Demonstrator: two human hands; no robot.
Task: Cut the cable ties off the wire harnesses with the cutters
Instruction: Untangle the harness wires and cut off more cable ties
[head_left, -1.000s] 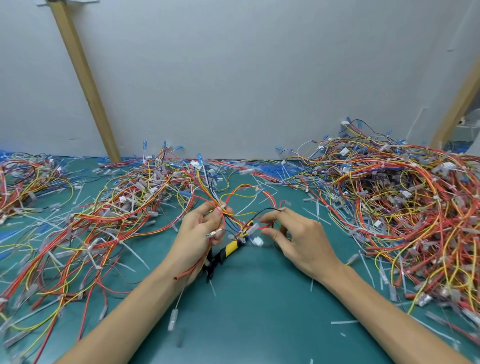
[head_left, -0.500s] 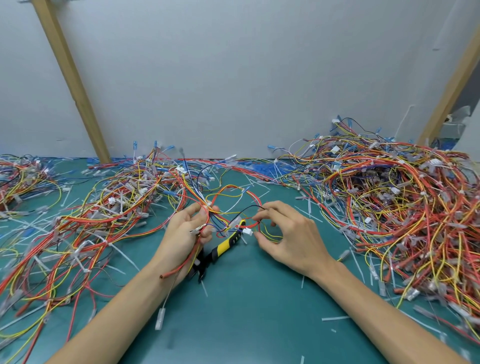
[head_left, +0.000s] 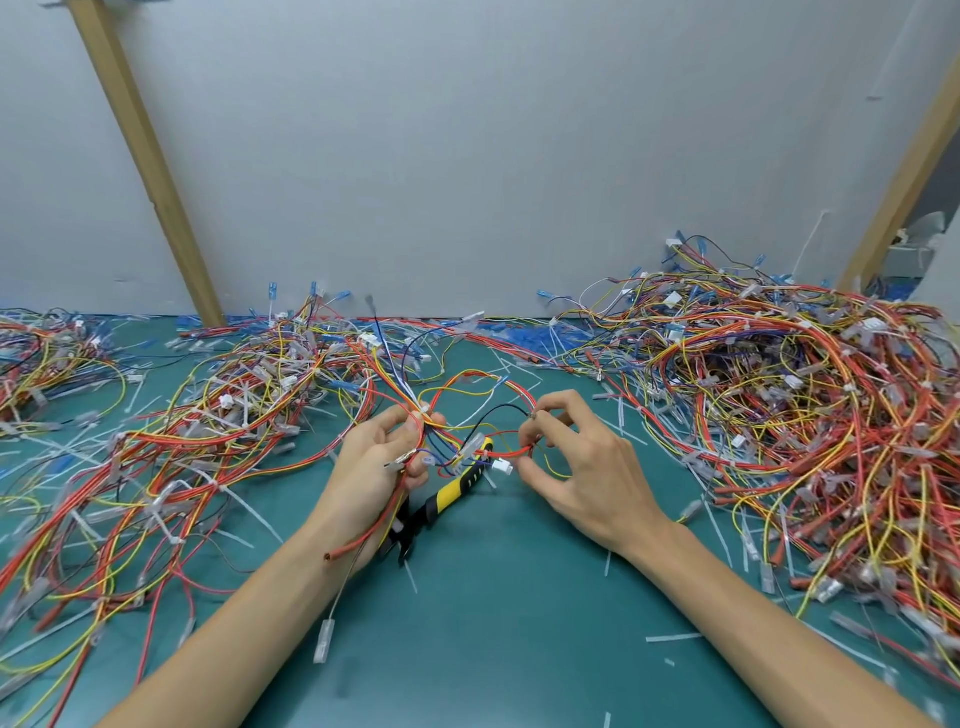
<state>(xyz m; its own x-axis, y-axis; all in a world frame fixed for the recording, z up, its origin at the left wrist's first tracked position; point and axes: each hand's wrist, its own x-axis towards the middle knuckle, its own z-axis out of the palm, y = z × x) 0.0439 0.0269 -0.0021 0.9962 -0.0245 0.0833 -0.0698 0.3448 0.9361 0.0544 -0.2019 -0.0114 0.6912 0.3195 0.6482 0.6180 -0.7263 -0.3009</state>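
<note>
Left hand: fingers clamped on 1 wire harness
Right hand: fingertips pinch 1 red wire
Cutters: 1, on mat
Harness heaps: 3

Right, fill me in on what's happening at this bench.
A person is working a harness between both hands over a green mat. The left hand grips the bundle near a white tie, and the right hand pinches its red wires. The cutters lie on the mat beneath the wires; neither hand grips them, so no cut is under way. A left pile and a right pile of harnesses flank the hands, with tie scraps scattered about.
</note>
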